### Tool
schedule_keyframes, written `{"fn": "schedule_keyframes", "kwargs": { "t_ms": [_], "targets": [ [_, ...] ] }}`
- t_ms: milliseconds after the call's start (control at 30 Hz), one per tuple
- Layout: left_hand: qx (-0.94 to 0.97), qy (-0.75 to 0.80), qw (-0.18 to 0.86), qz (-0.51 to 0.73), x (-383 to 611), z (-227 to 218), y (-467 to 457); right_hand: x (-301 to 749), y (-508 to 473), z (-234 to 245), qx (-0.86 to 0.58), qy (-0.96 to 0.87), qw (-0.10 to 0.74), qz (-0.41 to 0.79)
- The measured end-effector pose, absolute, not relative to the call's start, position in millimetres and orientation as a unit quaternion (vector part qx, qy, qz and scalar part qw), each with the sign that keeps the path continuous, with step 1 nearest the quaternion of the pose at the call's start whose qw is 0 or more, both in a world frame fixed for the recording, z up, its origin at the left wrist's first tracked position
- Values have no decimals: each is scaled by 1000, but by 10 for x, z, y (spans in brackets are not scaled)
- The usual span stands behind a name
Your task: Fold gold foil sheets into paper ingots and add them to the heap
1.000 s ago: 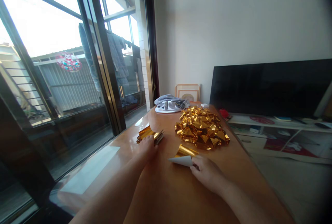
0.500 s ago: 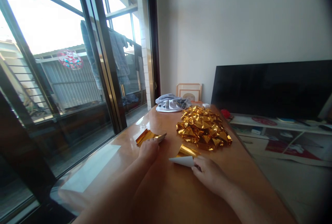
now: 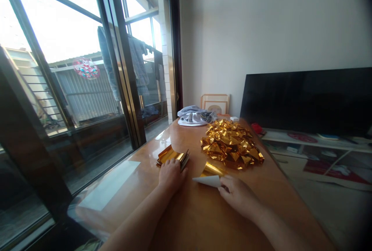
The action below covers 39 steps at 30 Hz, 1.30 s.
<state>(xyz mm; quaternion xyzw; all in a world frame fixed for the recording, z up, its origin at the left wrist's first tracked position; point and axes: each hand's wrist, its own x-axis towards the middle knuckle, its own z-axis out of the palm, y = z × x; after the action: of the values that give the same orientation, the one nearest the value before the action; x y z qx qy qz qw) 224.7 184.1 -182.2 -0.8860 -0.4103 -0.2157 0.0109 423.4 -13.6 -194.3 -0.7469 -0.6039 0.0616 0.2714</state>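
A small stack of gold foil paper (image 3: 171, 154), its edges curling up, lies on the wooden table under my left hand (image 3: 170, 174). My left fingers are bent over its near side, the thumb by its right edge. Closer to the right, my right hand (image 3: 236, 196) pinches a single sheet of gold foil paper (image 3: 212, 170) by its near right corner. This sheet is curled over, so its pale back faces me along the front. Beyond it sits a heap of folded gold foil pieces (image 3: 232, 142). My right fingertips are partly hidden behind the hand.
A pale rectangular sheet (image 3: 112, 185) lies at the table's left side. Bundled grey cloth (image 3: 195, 116) and a picture frame (image 3: 215, 103) are at the far end. To the right stand a low cabinet (image 3: 279, 136) and a large black television (image 3: 308, 101). Glass doors (image 3: 87, 99) line the left.
My left hand has shifted onto the stack of foil paper, which now lies slightly farther right in view. My right hand keeps hold of its sheet. The whole view has shifted a little.
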Motion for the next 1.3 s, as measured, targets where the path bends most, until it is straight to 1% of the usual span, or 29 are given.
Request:
{"fn": "schedule_keyframes", "kwargs": {
  "t_ms": [133, 267, 367, 433, 533, 600, 667, 800, 933, 1100, 1300],
  "targets": [
    [-882, -403, 2, -246, 2215, -1774, 1786, 4217, -152, -1908, -747, -604, 270, 58],
    [-884, -355, 5, -305, 2240, -1646, 1700, 4194, -170, -1877, -746, -610, 264, 50],
    [-900, -278, -49, -333, 2315, -1513, 1604, 4188, -171, -1869, -745, -609, 266, 50],
    [-909, -233, -106, -330, 2387, -1432, 1518, 4184, -170, -1863, -745, -607, 269, 55],
    [-927, -168, -170, -289, 2512, -1362, 1368, 4173, -171, -1852, -738, -608, 287, 61],
    [-937, -125, -186, -268, 2592, -1361, 1275, 4167, -176, -1846, -728, -609, 308, 61],
    [-945, -101, -181, -254, 2659, -1393, 1209, 4165, -183, -1838, -724, -605, 325, 60],
    [-940, -113, -189, -262, 2723, -1496, 1177, 4181, -198, -1804, -738, -586, 330, 51],
    [-912, -123, -247, -304, 2699, -1581, 1211, 4210, -218, -1749, -750, -569, 335, 43],
    [-849, -127, -346, -378, 2636, -1615, 1218, 4266, -255, -1708, -763, -526, 375, 16],
    [-800, -153, -401, -420, 2594, -1627, 1214, 4332, -267, -1675, -773, -487, 406, -8]
  ]
}}
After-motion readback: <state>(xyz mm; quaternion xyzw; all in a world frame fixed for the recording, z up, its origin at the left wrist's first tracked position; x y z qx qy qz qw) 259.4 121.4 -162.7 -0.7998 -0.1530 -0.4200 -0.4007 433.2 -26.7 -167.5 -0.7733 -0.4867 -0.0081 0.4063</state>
